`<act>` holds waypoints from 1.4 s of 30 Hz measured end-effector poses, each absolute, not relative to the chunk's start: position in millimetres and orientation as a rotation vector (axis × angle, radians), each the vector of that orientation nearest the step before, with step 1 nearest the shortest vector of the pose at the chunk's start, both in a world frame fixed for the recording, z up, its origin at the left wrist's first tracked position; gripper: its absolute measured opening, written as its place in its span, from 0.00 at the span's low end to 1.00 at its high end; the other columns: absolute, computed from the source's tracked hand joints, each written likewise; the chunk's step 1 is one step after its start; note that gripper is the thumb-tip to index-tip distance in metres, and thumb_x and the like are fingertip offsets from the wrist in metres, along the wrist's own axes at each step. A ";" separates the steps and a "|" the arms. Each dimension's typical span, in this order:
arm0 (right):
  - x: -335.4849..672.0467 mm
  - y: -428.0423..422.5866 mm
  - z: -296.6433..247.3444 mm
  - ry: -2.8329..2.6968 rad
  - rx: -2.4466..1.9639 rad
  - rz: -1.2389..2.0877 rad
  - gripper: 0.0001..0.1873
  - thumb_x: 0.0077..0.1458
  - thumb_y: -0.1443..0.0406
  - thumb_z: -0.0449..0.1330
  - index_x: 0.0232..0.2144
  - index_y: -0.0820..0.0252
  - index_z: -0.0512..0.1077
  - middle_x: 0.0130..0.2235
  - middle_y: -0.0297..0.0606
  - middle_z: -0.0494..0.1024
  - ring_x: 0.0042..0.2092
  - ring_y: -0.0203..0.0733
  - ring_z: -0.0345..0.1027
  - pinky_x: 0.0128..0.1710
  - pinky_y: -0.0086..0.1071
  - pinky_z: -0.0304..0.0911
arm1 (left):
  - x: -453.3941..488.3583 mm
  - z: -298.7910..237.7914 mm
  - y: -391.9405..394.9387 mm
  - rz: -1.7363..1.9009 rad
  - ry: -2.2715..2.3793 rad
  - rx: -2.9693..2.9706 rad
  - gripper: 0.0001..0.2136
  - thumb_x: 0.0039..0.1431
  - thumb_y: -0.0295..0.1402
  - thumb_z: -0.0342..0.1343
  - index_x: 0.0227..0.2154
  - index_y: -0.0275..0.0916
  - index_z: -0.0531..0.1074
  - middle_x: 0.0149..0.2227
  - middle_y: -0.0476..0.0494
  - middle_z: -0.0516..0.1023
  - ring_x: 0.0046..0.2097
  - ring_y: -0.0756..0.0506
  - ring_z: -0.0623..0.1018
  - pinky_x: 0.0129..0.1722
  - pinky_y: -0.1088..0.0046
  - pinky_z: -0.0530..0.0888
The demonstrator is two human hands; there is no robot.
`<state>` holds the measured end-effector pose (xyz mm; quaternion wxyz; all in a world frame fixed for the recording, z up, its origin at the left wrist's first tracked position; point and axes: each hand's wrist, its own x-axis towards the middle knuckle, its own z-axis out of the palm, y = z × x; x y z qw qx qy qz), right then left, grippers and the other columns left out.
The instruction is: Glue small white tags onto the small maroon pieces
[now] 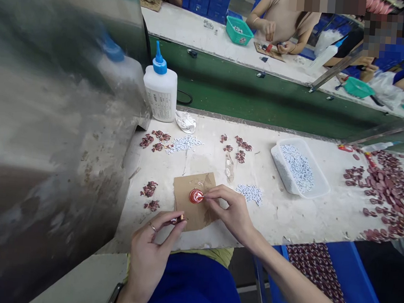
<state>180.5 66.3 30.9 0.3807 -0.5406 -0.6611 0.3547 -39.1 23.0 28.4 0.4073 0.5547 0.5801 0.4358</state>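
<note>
Hands work apart over the near edge of the table: the left hand pinches a small dark-red piece between thumb and forefinger, while the right hand has its fingertips drawn together at the right edge of a red cap; whether they grip something tiny there cannot be told. The cap lies on a scrap of brown cardboard, just far of the held piece. The step in hand appears to be picking up adhesive at the cap; bringing pinch and piece together would call for a short, steady approach. Right of the cardboard lies a small pile of white bits; farther right stand a clear tray of the same bits and a heap of dark-red pieces. A blue-capped glue bottle stands at the far left.
</note>
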 end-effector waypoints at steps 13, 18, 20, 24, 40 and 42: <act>177.0 58.9 50.7 -1.576 -1.374 0.994 0.06 0.62 0.69 0.66 0.39 0.52 0.81 0.40 0.34 0.85 0.42 0.41 0.79 0.44 0.39 0.74 | -36.1 30.1 20.5 1.234 1.338 1.508 0.10 0.60 0.27 0.64 0.42 0.47 0.78 0.40 0.57 0.83 0.41 0.55 0.83 0.49 0.84 0.79; 165.5 39.1 82.9 -1.469 -1.211 1.114 0.10 0.59 0.72 0.67 0.39 0.51 0.82 0.39 0.33 0.84 0.42 0.39 0.79 0.44 0.36 0.75 | -36.8 48.5 18.7 1.242 1.252 1.598 0.12 0.59 0.23 0.64 0.43 0.45 0.77 0.41 0.55 0.82 0.44 0.55 0.82 0.51 0.83 0.78; 161.3 33.0 91.5 -1.475 -1.149 1.144 0.11 0.59 0.73 0.68 0.41 0.52 0.82 0.40 0.34 0.84 0.43 0.39 0.79 0.44 0.35 0.76 | -36.7 55.2 19.2 1.242 1.242 1.613 0.13 0.59 0.22 0.64 0.43 0.45 0.77 0.41 0.57 0.82 0.43 0.56 0.81 0.52 0.86 0.77; 157.2 29.1 95.8 -1.476 -1.135 1.157 0.12 0.59 0.73 0.67 0.42 0.53 0.82 0.41 0.36 0.84 0.43 0.39 0.80 0.42 0.34 0.76 | -34.4 61.4 21.3 1.235 1.213 1.625 0.12 0.59 0.22 0.64 0.42 0.46 0.77 0.41 0.58 0.82 0.42 0.56 0.81 0.51 0.85 0.78; 158.4 26.9 105.0 -1.845 -1.058 0.823 0.12 0.65 0.75 0.61 0.49 0.64 0.78 0.43 0.46 0.82 0.43 0.39 0.80 0.40 0.30 0.79 | -31.0 62.1 20.5 1.309 1.184 1.606 0.13 0.56 0.21 0.66 0.42 0.42 0.79 0.41 0.54 0.83 0.41 0.53 0.82 0.49 0.82 0.80; 159.6 25.0 112.3 -1.951 -1.043 0.704 0.13 0.66 0.75 0.60 0.51 0.65 0.77 0.44 0.48 0.82 0.45 0.40 0.81 0.41 0.30 0.80 | -29.9 67.9 19.7 1.324 1.156 1.606 0.13 0.56 0.20 0.66 0.42 0.42 0.79 0.41 0.54 0.83 0.40 0.53 0.82 0.47 0.82 0.80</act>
